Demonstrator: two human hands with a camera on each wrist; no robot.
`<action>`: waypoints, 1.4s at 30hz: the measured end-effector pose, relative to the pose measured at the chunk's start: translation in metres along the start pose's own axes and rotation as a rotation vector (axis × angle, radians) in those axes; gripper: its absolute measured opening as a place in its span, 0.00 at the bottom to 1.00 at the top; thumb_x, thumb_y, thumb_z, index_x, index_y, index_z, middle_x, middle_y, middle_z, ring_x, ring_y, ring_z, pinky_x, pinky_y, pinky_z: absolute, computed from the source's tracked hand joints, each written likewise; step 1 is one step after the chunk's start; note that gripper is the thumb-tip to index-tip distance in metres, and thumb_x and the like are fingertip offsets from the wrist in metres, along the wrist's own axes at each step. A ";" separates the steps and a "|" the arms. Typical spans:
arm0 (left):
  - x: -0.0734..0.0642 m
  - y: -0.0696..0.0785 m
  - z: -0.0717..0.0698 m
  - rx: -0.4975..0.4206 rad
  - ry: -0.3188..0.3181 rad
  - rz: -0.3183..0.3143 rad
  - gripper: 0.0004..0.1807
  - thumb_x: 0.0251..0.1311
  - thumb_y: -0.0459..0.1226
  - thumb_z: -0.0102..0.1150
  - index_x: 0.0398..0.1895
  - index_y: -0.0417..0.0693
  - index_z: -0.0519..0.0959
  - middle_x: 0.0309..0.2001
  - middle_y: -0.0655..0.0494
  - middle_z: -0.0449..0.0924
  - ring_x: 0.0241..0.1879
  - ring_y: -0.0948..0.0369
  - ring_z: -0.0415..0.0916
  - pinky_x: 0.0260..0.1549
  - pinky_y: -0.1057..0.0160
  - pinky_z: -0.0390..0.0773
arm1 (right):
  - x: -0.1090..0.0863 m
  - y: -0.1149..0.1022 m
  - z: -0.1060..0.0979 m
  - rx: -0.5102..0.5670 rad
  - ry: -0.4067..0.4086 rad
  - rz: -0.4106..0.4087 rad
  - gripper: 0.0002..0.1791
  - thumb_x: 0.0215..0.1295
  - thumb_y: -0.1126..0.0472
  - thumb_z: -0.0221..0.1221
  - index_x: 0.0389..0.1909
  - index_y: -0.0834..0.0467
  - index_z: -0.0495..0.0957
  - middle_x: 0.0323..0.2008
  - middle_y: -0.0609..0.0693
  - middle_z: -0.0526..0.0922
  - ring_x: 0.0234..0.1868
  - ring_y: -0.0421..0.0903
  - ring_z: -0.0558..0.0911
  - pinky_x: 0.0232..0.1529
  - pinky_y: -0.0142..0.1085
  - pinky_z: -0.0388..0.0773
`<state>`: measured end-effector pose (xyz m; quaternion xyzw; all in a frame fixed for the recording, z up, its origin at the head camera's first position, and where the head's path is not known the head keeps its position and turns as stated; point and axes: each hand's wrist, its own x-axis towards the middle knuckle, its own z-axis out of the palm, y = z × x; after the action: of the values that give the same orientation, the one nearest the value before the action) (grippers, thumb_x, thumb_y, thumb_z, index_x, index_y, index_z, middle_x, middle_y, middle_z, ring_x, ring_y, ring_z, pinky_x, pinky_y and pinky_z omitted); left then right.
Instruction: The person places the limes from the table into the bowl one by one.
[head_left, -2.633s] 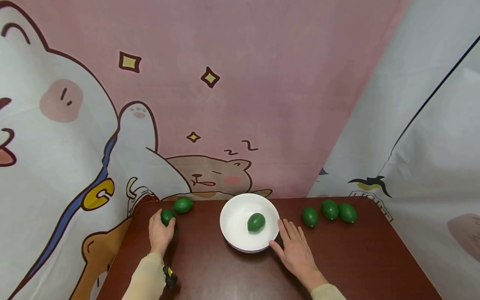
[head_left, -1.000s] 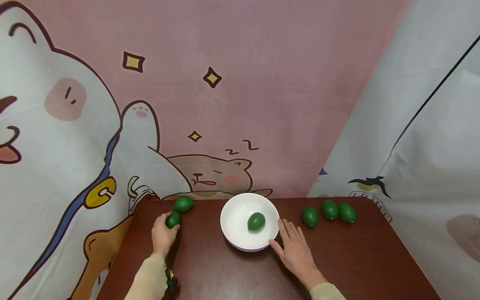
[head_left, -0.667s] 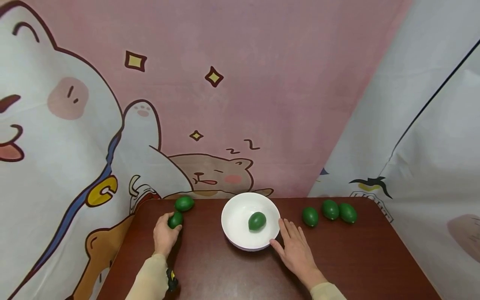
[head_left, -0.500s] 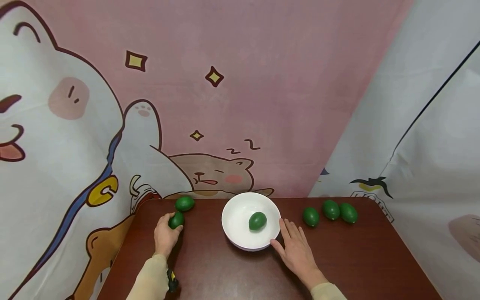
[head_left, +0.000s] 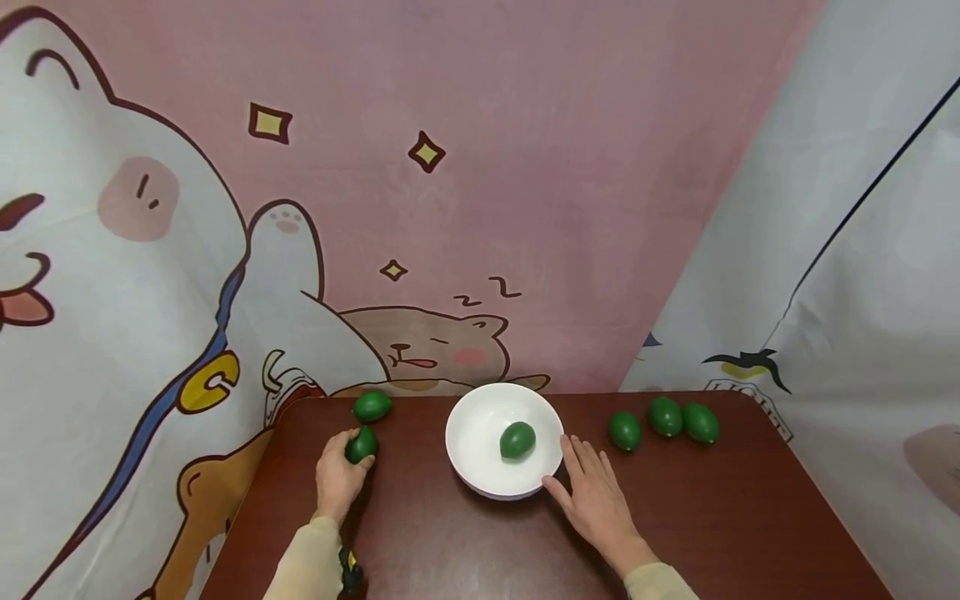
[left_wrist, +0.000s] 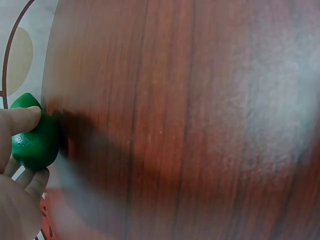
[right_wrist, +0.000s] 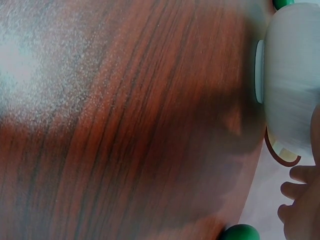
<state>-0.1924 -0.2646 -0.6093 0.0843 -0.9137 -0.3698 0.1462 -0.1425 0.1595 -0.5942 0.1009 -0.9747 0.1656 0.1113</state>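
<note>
The lime (head_left: 363, 447) is over toward the left end of the bench (head_left: 420, 533), the left hand's (head_left: 338, 478) fingers and thumb clamped on its sides; from where I stand I can't quite tell whether it is clear of the wood. Its skin looks smooth and shiny, so I'd guess a slack pinch could let it slip and roll. Just beyond lies a second lime (head_left: 372, 407), close to the far edge; a knuckle brushing it might send it over. Well to the right sits the bowl (head_left: 472, 454), a third lime (head_left: 517, 440) inside. The right hand (head_left: 597, 502) lies at the bowl's near right side, fingers straight, thumb spread from the rest; an uneven shove could slide the bowl and set that lime rolling. Farther right, three limes (head_left: 665, 417) could scatter under a careless reach.
</note>
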 end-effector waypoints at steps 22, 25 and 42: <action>-0.007 0.008 0.006 0.031 -0.057 0.001 0.34 0.51 0.31 0.77 0.64 0.37 0.77 0.61 0.35 0.77 0.60 0.37 0.75 0.57 0.37 0.75 | -0.003 0.002 0.001 0.009 0.001 0.004 0.44 0.71 0.39 0.61 0.77 0.63 0.64 0.71 0.67 0.70 0.73 0.66 0.69 0.74 0.61 0.58; -0.008 0.009 0.007 0.030 -0.058 -0.016 0.34 0.52 0.32 0.77 0.65 0.37 0.77 0.62 0.35 0.76 0.60 0.37 0.74 0.57 0.36 0.74 | -0.003 0.002 0.001 0.000 0.000 0.003 0.44 0.71 0.39 0.61 0.77 0.62 0.63 0.71 0.67 0.70 0.73 0.65 0.69 0.74 0.61 0.59; -0.013 0.012 0.012 -0.005 -0.050 -0.035 0.34 0.53 0.36 0.77 0.65 0.39 0.77 0.62 0.37 0.77 0.58 0.39 0.76 0.55 0.38 0.76 | -0.001 0.000 -0.001 0.006 -0.025 0.018 0.45 0.71 0.38 0.60 0.78 0.62 0.61 0.72 0.66 0.69 0.74 0.65 0.68 0.75 0.60 0.57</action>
<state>-0.1842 -0.2447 -0.6113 0.0907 -0.9145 -0.3766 0.1168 -0.1413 0.1602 -0.5934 0.0945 -0.9763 0.1683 0.0974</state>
